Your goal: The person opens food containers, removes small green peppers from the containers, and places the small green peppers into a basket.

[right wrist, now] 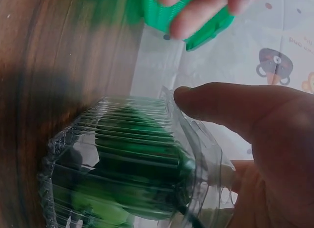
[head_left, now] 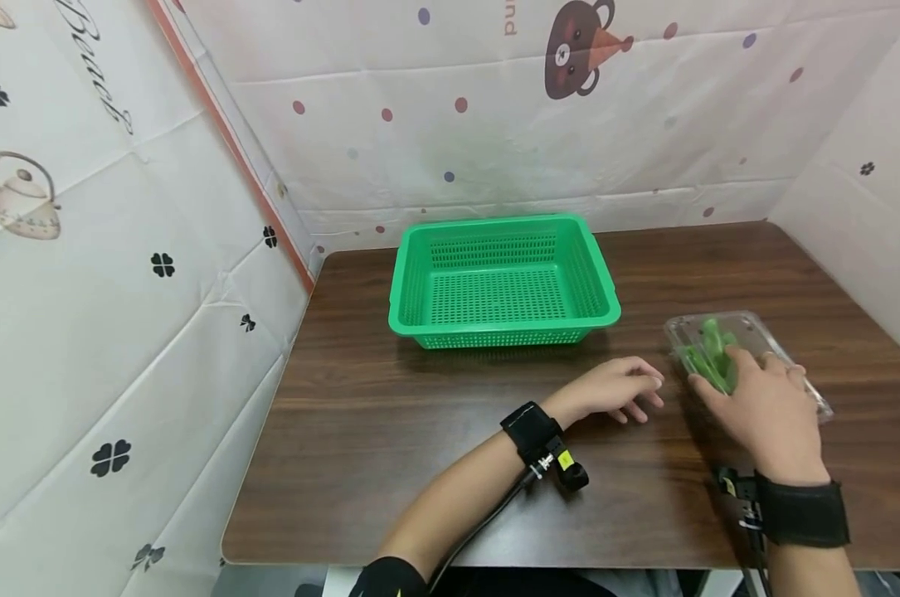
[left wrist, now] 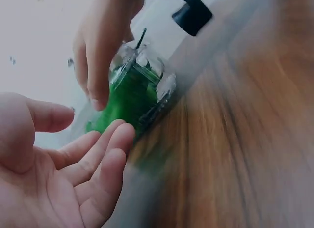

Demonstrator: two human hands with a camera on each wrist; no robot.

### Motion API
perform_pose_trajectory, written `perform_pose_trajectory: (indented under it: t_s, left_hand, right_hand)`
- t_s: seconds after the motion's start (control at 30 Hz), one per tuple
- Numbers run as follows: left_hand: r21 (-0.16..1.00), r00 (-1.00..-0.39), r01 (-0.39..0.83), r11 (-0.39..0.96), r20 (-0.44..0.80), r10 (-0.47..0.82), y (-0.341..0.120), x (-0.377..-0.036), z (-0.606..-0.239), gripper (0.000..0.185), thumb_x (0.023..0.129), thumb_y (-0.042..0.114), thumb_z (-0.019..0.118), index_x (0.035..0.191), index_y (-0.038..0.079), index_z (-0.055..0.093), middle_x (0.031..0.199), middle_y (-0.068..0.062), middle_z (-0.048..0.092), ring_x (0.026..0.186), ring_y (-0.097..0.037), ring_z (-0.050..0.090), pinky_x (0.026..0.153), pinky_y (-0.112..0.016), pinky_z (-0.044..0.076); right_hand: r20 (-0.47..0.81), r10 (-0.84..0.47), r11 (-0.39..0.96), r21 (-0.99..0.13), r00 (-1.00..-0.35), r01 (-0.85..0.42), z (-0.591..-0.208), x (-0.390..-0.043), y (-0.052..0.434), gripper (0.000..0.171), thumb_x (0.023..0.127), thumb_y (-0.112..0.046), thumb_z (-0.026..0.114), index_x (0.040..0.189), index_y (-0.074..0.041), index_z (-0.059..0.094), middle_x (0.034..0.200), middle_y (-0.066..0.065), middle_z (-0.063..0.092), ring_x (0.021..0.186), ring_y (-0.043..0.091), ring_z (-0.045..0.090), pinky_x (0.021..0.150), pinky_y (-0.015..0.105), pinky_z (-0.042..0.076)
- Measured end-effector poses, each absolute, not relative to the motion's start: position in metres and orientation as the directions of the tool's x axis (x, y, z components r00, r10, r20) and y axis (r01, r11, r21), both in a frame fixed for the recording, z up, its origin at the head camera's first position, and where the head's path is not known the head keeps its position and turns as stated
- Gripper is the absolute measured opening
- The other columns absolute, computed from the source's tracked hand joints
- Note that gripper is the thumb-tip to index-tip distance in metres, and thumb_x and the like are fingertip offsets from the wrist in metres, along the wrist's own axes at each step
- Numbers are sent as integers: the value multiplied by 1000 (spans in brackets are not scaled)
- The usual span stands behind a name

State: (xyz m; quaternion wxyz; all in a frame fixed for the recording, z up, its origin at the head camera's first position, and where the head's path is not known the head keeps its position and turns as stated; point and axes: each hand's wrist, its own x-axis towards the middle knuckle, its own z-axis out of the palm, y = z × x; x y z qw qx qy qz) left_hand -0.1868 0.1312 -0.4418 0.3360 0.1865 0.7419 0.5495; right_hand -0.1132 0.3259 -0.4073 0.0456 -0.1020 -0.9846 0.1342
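A clear plastic box [head_left: 751,330] with green vegetables [head_left: 712,352] inside lies at the right of the table. My right hand [head_left: 771,410] reaches over it and grips it, the thumb along one edge and the fingers across the lid. In the right wrist view, the ribbed side of the box shows below the thumb, and part of the fingers is hidden behind the box. To the left, my left hand [head_left: 617,388] hovers above the table with relaxed fingers and nothing in it. Its palm and loosely bent fingers show in the left wrist view.
A green perforated plastic basket [head_left: 505,326] stands at the back middle of the brown wooden table [head_left: 345,464]. Printed white sheeting [head_left: 390,166] rises behind it and on both sides. Each wrist wears a black strap [head_left: 802,510] with a small camera and cable.
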Motion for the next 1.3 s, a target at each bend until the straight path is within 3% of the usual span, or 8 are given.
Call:
perform_pose_trajectory:
  t_s: [0.3,0.5,0.8,1.17,1.3]
  left_hand:
    - [928,-635,-309,209,-365,681,150,-200,-466,28,106,34,53,120,17,70,102,-2,79,76,-16,74,59,-28,56]
    - [913,-656,-384,137,-374,656,168,-204,-471,25,104,37,57,110,20,74,98,2,78,81,-17,75,62,-29,58]
    - [933,-733,-347,99,-336,592,183,-201,-475,17,103,30,61,98,19,73,85,6,72,67,-8,68,50,-22,52]
    - [961,-831,-254,105,-273,485,200,-194,-476,20,102,26,58,90,15,71,78,9,66,59,-6,60,46,-23,46]
    - [966,-849,-239,101,-258,461,204,-191,-476,20,101,24,58,88,13,70,74,9,64,57,-6,58,45,-22,44]
  right_hand:
    - [103,190,950,-269,-976,157,-412,-115,320,78,96,-52,61,138,12,47,127,50,44,119,75,32,95,85,28]
    - [82,190,950,-266,-978,162,-413,-115,320,79,97,-53,59,139,13,47,129,52,42,121,76,29,97,85,26]
    - [126,179,955,-261,-976,141,-416,-113,319,75,96,-50,62,136,12,51,127,51,45,117,76,34,96,85,29]
    - [61,172,953,-263,-983,151,-412,-112,320,82,95,-53,62,139,15,46,133,55,37,121,81,25,98,87,22]
    - [13,187,950,-258,-982,177,-410,-113,319,81,95,-48,61,140,16,41,129,55,36,114,78,34,85,84,35]
